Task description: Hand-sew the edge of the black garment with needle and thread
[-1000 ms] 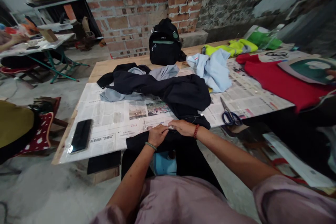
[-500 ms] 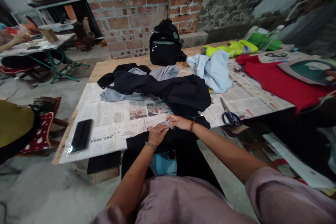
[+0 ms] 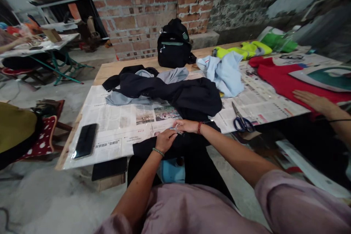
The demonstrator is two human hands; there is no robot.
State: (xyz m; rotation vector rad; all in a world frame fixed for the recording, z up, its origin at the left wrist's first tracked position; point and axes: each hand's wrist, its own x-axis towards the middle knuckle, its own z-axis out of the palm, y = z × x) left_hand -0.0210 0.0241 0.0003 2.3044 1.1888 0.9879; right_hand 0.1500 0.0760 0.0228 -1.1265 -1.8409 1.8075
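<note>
At the table's near edge, my left hand (image 3: 165, 140) is closed, its fingers pinching the edge of a dark garment (image 3: 203, 97). My right hand (image 3: 185, 126) meets it fingertip to fingertip, also closed on this cloth. A small pale bit shows between the two hands; its kind is too small to tell. The garment lies bunched across the newspaper, and its lower part runs under my hands over the edge. Grey cloth (image 3: 175, 75) is partly beneath it. Dark-handled scissors (image 3: 243, 123) lie open to the right.
A phone (image 3: 86, 140) lies at left on the newspaper-covered table (image 3: 101, 117). A black backpack (image 3: 174, 45) and light blue cloth (image 3: 219, 71) sit behind. At right, a co-worker's hand (image 3: 312, 100) rests on a red garment (image 3: 279, 76) beside an iron (image 3: 323, 76).
My hands stay almost in place, with slight finger movement at the cloth. At right, the co-worker's hand has come into view on the red garment, and the iron has shifted a little.
</note>
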